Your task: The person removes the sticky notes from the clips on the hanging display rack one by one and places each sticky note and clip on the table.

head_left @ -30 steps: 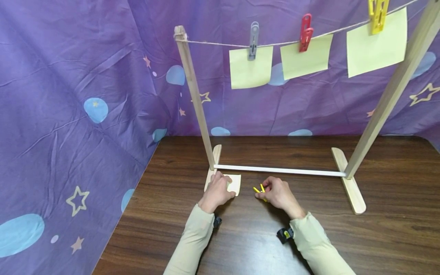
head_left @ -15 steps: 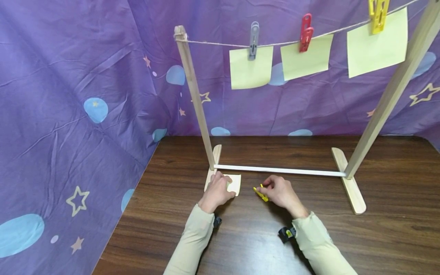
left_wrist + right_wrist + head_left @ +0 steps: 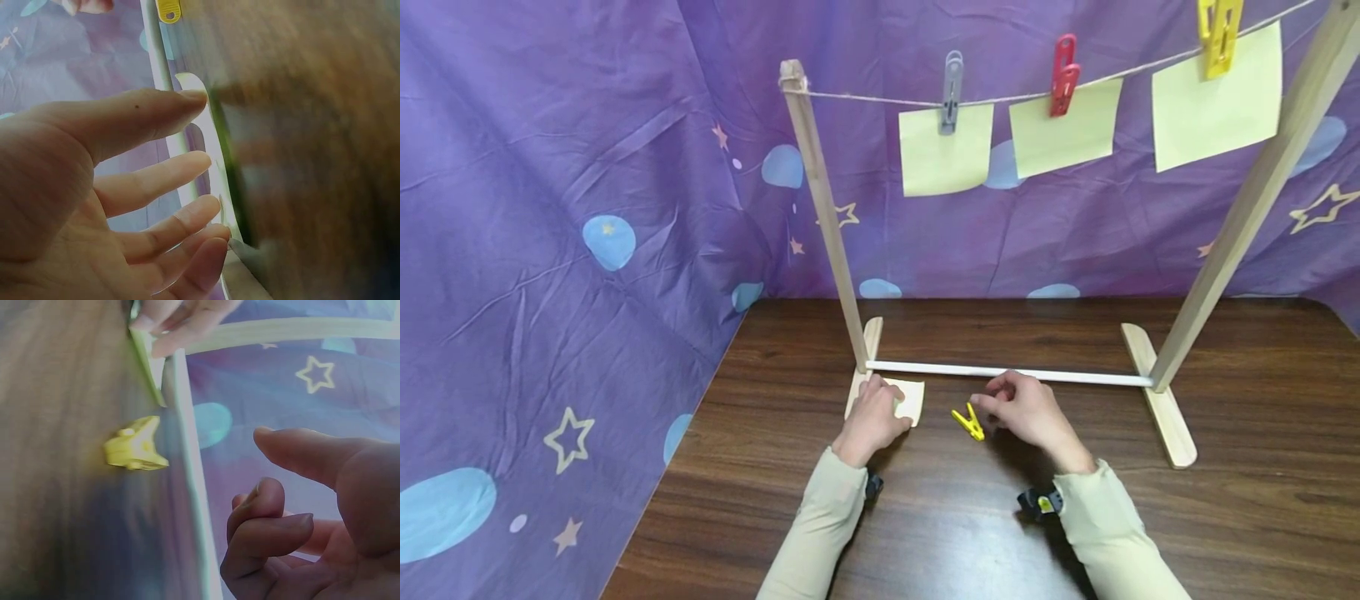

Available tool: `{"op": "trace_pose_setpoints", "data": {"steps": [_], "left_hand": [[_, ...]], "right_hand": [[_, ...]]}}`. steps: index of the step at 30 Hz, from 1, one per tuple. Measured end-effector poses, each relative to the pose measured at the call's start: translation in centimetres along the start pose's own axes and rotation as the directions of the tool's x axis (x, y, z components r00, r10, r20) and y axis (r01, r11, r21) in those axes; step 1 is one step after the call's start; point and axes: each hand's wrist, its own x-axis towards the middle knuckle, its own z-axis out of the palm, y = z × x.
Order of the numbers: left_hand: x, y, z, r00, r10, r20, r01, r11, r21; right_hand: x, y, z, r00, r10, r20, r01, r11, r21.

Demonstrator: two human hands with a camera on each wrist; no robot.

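Peg (image 3: 969, 423) and note (image 3: 912, 402) both lie on the table (image 3: 940, 517) in front of you, near but apart, just your side of the bar (image 3: 940, 367). Your left hand (image 3: 872, 417) has its fingertips on the note, thumb set apart from the fingers, so nothing looks gripped hard. Your right hand (image 3: 1026, 408) is just beside the peg, holding nothing: thumb straight, fingers curled, a gap between. The peg's 2 arms are spread toward the bar, with its other end toward you. What could go wrong first: that right thumb is near enough to nudge the peg, so a careless swing may spin it or push it out of easy reach. Squeeze its arms off-centre and it could twist free. The note is thin and, in the left wrist view, seems to curl up at 1 end; press too hard on that and you would likely crease it, too lightly and it could slide. Your left fingers are also close over the foot (image 3: 858, 388); whether they touch it, I cannot tell. Bump it and the rack (image 3: 829, 233) could rock, shaking the line (image 3: 872, 98) and the 3 hung sheets (image 3: 947, 158) with their clips (image 3: 951, 92).
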Motion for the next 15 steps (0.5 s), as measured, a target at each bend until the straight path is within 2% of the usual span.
{"op": "trace_pose_setpoints", "data": {"steps": [8, 15], "left_hand": [[-0.1, -0.1, 0.0, 0.999, 0.027, -0.028, -0.028, 1.000, -0.014], [0.0, 0.0, -0.1, 0.999, 0.023, -0.039, -0.024, 0.999, -0.029]], "right_hand": [[-0.3, -0.7, -1.8, 1.000, -0.008, -0.028, 0.010, 0.997, 0.072], [-0.7, -1.4, -3.0, 0.997, -0.043, -0.064, 0.048, 0.996, 0.072]]}}
